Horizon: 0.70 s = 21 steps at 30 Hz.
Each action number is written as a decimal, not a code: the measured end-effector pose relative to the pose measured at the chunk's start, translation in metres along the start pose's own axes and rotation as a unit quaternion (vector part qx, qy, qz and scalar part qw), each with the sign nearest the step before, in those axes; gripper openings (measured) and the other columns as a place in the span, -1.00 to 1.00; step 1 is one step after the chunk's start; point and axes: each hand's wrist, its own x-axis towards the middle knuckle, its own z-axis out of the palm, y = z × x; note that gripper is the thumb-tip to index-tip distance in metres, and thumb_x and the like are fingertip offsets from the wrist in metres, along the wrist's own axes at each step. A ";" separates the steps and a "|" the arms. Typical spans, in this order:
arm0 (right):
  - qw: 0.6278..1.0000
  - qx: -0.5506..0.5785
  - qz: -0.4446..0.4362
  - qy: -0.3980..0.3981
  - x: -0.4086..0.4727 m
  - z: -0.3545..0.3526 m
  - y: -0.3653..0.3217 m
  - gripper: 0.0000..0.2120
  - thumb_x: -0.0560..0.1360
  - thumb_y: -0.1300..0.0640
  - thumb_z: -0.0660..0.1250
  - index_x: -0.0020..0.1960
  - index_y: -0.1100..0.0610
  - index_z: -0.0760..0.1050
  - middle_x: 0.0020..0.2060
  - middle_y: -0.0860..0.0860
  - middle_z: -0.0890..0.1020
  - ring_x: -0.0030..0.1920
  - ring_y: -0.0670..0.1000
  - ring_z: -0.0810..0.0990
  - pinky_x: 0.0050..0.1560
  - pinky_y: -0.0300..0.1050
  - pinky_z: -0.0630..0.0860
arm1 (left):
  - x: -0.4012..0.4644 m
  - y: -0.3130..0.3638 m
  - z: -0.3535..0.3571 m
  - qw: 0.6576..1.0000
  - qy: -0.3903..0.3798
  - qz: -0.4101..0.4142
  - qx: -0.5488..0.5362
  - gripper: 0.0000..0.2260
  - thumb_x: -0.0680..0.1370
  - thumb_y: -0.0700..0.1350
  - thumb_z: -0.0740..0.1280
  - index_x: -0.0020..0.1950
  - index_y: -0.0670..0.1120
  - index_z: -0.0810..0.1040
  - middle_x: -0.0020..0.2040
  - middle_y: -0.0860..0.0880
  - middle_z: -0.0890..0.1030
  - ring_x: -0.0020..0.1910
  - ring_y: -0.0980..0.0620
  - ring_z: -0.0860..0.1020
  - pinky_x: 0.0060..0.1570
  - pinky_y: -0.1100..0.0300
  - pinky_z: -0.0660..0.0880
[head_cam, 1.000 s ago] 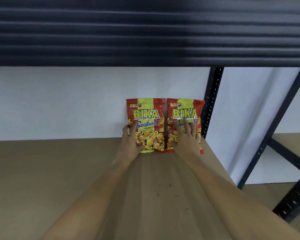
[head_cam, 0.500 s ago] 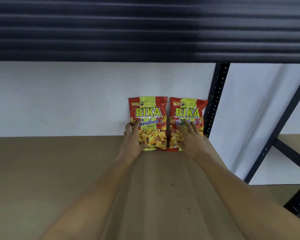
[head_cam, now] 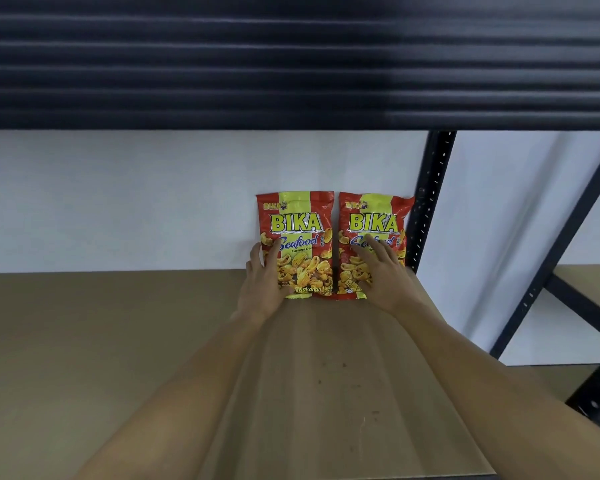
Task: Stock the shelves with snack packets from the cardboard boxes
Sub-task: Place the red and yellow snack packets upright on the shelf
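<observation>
While both packets were kept at the back of the shelf board as half a second before, little change was seen beyond a slight shift of the view. The left hand was held in the same place against the left packet, its fingers nearly straight along the packet's lower left edge and its thumb laid across the lower front; nothing was gripped. The right hand was likewise kept flat on the right packet, fingers spread and straight over the lower half of the front, pressing rather than grasping.

The two packets were stood upright side by side, touching, and leaned against the white wall, with the right one just beside the black upright post of the rack. Each was printed red with a yellow panel, the word BIKA in yellow, "Seafood" in blue, and a picture of golden crackers below. The right packet's top right corner was slightly crumpled. A dark ribbed shelf underside was seen overhead.
</observation>
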 end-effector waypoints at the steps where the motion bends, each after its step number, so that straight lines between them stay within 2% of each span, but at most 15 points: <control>1: 1.000 0.004 0.002 0.004 -0.002 -0.002 -0.003 -0.29 0.56 0.11 0.35 0.60 -0.09 0.09 0.62 -0.03 0.01 0.61 0.11 -0.06 0.39 0.29 0.32 | -0.001 0.001 -0.002 1.000 -0.002 -0.003 0.001 -0.06 0.45 -0.05 0.54 0.61 0.14 -0.04 0.57 -0.13 -0.07 0.53 -0.22 0.11 0.37 -0.18 0.35; 6: 0.998 0.049 0.033 0.003 -0.013 -0.015 -0.024 -0.35 0.54 0.12 0.36 0.57 -0.03 0.21 0.58 0.06 0.16 0.56 0.19 0.11 0.37 0.26 0.34 | -0.017 0.001 -0.018 1.000 -0.005 0.004 0.009 -0.19 0.50 0.01 0.48 0.60 0.07 0.06 0.57 -0.16 -0.01 0.51 -0.25 0.12 0.39 -0.18 0.31; 9: 0.997 0.072 0.035 -0.003 -0.025 -0.021 -0.041 -0.42 0.53 0.11 0.37 0.52 0.01 0.30 0.51 0.09 0.27 0.49 0.22 0.24 0.35 0.27 0.39 | -0.030 -0.002 -0.030 1.000 -0.009 0.003 -0.001 -0.32 0.53 0.03 0.43 0.57 0.00 0.18 0.52 -0.17 0.16 0.47 -0.24 0.18 0.39 -0.15 0.31; 13: 0.994 0.107 0.029 -0.011 -0.041 -0.027 -0.069 -0.46 0.52 0.12 0.38 0.48 0.03 0.36 0.42 0.10 0.39 0.42 0.21 0.36 0.34 0.18 0.43 | -0.049 -0.003 -0.048 1.000 -0.013 -0.001 -0.015 -0.46 0.56 0.03 0.38 0.50 -0.05 0.34 0.40 -0.17 0.34 0.42 -0.19 0.27 0.37 -0.09 0.32; 17: 0.990 0.140 0.015 -0.017 -0.058 -0.034 -0.100 -0.49 0.52 0.09 0.38 0.45 0.07 0.41 0.34 0.12 0.47 0.35 0.21 0.44 0.31 0.10 0.46 | -0.076 -0.009 -0.069 0.999 -0.029 0.009 0.021 -0.55 0.59 0.06 0.32 0.44 -0.05 0.39 0.38 -0.16 0.45 0.40 -0.21 0.31 0.37 -0.07 0.27; 21: 0.984 0.173 -0.007 -0.038 -0.073 -0.041 -0.127 -0.50 0.54 0.08 0.33 0.46 0.05 0.39 0.33 0.11 0.47 0.34 0.18 0.46 0.28 0.08 0.48 | -0.110 -0.010 -0.096 0.998 -0.030 -0.017 0.054 -0.55 0.59 0.02 0.33 0.45 -0.06 0.39 0.35 -0.18 0.46 0.37 -0.23 0.36 0.32 -0.12 0.36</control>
